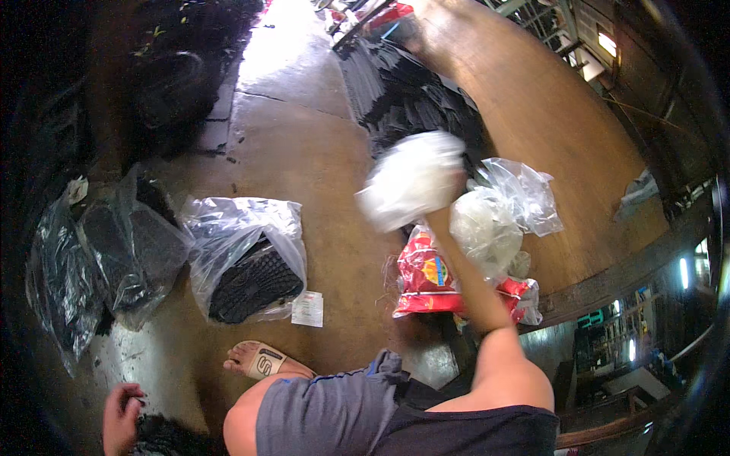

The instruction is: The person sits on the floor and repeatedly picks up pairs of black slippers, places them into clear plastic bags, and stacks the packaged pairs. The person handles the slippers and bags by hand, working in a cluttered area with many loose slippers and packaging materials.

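A blurred white plastic bundle is gripped by my right hand, largely hidden behind it, above red printed plastic bags and crumpled translucent bags. Low at the left, my left hand has curled fingers near some black material; whatever is in them is too small to name. Left of centre, a clear bag with a black textured piece inside lies beside a small paper tag. More bags with dark contents lie farther left.
My sandalled foot rests on the concrete floor. Dark sheets or strips are piled at the back centre. A wide brown board or surface runs along the right, with cluttered frames and lights beyond. Dark material fills the upper left.
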Tool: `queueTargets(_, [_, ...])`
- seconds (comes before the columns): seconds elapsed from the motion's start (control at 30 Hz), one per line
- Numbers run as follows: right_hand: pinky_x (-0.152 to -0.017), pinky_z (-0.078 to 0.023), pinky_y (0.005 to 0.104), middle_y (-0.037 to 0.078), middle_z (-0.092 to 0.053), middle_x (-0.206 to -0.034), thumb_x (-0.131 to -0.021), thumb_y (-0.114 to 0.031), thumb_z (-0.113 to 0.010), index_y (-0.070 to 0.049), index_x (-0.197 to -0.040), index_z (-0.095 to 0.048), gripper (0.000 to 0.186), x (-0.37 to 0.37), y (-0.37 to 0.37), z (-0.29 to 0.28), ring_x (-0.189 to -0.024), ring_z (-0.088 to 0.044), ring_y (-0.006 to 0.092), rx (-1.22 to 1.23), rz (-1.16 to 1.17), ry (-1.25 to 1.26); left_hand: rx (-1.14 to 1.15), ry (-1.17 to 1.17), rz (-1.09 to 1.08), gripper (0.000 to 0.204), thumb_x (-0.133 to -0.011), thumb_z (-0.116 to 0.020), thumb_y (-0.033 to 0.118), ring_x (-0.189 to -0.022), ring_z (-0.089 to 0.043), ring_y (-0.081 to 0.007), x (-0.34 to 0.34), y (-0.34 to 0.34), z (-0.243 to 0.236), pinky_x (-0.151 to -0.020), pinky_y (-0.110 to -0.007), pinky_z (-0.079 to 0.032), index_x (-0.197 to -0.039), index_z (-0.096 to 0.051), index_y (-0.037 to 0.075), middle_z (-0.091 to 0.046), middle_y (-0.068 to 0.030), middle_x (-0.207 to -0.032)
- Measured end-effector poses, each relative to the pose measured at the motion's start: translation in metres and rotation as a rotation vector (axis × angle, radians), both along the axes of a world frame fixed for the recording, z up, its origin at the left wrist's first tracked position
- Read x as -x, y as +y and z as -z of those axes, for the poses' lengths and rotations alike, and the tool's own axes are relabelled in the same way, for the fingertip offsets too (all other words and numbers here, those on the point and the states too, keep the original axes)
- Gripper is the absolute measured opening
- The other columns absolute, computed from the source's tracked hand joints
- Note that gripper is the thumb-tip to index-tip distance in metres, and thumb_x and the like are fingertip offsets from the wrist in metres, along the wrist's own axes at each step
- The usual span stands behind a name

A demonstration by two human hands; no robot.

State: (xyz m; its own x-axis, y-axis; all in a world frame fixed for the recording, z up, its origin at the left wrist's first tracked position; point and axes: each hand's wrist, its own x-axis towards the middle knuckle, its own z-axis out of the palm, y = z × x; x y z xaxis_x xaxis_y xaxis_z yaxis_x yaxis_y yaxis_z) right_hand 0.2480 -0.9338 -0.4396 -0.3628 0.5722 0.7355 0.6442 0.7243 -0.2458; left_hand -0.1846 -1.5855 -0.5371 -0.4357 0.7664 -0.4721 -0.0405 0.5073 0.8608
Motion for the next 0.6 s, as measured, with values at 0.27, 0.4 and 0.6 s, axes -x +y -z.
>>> queueTargets(0.27, [-0.083,-0.054,0.0421,0.017,-0.071,-0.098,-0.082,-0.019,-0.076,-0.002,-0.119,-0.066,0.042,-0.371,0.074,-0.169,-0.090,-0.068,0.0299,0.026,1.051,-0.300,-0.173,-0.151,-0.242,0.035,-0.103,-0.053,0.023,-0.089,-0.061,-0.0155,0.003,0.042,0.033,-0.078,-0.029,-0.048,-0.132,-0.054,0.005,-0.062,-0.0065,-0.109])
queueTargets(0.4, [-0.077,-0.055,0.0421,0.017,-0.073,-0.089,-0.084,-0.020,-0.075,0.000,-0.114,-0.069,0.036,-0.355,0.098,-0.105,-0.081,-0.069,0.0298,0.094,0.765,-0.555,-0.097,-0.105,-0.132,0.034,-0.103,-0.054,0.023,-0.088,-0.065,-0.0185,-0.020,0.004,0.045,-0.077,-0.034,-0.053,-0.130,-0.054,0.003,-0.066,-0.0103,-0.107])
queueTargets(0.6, [-0.084,-0.055,0.0316,0.009,-0.075,-0.100,-0.094,-0.013,-0.067,-0.004,-0.112,-0.073,0.021,-0.028,-0.014,0.098,-0.092,-0.070,0.0162,0.679,-0.225,-0.525,-0.021,-0.204,-0.460,0.028,-0.105,-0.051,0.017,-0.091,-0.065,-0.0171,-0.035,-0.049,0.040,-0.084,-0.034,-0.053,-0.127,-0.057,0.002,-0.066,-0.0098,-0.106])
